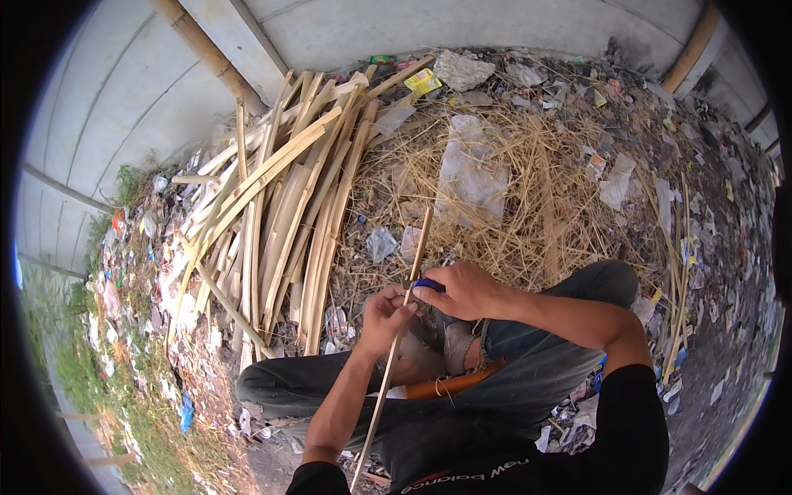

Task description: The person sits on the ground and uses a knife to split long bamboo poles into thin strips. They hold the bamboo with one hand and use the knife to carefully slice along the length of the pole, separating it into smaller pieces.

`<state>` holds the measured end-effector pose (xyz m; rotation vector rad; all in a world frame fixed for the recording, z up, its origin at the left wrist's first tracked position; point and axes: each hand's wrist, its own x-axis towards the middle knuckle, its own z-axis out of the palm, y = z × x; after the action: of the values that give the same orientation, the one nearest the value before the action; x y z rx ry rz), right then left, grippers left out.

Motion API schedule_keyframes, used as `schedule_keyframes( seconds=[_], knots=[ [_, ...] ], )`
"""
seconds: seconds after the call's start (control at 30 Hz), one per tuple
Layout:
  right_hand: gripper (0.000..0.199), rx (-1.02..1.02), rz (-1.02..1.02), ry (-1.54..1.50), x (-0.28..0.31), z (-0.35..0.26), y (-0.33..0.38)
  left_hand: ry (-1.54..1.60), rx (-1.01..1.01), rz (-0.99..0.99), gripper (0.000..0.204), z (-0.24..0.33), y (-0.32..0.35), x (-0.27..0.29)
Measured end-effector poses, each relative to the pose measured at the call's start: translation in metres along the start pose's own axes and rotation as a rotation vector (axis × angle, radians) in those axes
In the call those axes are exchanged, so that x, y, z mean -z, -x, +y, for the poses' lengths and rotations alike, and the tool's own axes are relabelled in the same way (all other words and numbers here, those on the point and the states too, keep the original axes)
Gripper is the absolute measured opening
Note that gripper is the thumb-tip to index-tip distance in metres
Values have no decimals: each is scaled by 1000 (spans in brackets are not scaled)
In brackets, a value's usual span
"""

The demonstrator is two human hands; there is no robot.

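Note:
A long, thin bamboo strip (380, 406) slants up from beside my body, past both hands, to a tip above them. My left hand (388, 318) is closed around the strip at about its middle. In my right hand (466, 290) is a small tool with a blue handle (429, 285). Its working end lies against the strip just above my left fingers and is too small to make out. Across my crossed legs rests an orange-brown, smooth, long piece (454, 382) with a pale end and a thin tie around it.
A big heap of split bamboo strips (285, 223) lies ahead to the left. Straw-like shavings (536, 198) and a clear plastic sheet (472, 169) cover the ground ahead. More thin strips (678, 272) lie at right. A concrete wall (462, 25), a rock (464, 71) and scattered litter surround me.

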<state>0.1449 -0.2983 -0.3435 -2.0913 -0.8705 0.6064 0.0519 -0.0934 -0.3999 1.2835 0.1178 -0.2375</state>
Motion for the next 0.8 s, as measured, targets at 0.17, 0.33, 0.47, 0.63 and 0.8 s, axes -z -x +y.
schedule_keyframes(
  seconds=[0.17,0.33,0.47,0.63,0.8],
  knots=[
    [57,32,77,101,-23,7,5,19,6,3,18,3,1,-2],
    [63,25,-39,-185,-17,13,-5,-1,-26,-31,27,-5,-1,0],
    [64,-100,-220,-297,-9,24,-15,39,47,-61,35,1,0,3],
    [64,-154,-145,-285,-3,33,-21,-28,25,-136,54,6,2,3],
    [62,-51,215,-24,3,25,-16,-77,86,-81,65,10,4,-1]
  ],
)
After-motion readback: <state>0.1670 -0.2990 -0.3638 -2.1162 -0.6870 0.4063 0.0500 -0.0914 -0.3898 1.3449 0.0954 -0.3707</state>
